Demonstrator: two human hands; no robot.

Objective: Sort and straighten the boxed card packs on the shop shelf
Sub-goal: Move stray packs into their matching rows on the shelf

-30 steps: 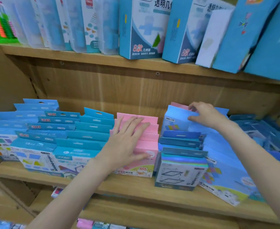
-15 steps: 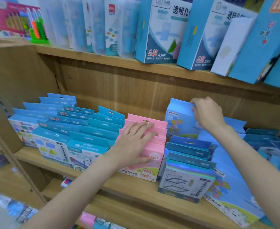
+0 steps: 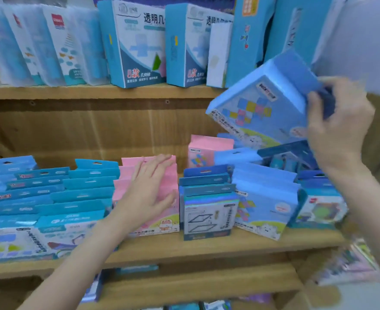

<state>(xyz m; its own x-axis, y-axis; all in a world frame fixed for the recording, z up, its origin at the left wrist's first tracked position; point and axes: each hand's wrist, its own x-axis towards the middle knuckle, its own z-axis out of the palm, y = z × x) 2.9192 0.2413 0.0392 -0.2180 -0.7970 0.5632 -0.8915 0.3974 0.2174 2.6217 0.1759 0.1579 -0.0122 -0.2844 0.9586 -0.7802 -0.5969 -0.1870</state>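
One blurred blue pack (image 3: 263, 101) in right hand (image 3: 339, 126), top corner hidden by fingers (image 3: 314, 108)

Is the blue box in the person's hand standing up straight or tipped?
Tipped. The right hand holds the blue box in the air above the shelf, with its bottom corner slanting down to the left.

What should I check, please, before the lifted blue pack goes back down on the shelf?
1. Grip: right hand holds the blue pack by its top edge; ok.
2. Pack level: tilted in the air; not ok.
3. Pink row steadied: left hand lies flat on it; ok.
4. Matching blue row upright: leaning; not ok.
5. Room in that row: cannot tell.
6. Back right packs: jumbled; not ok.
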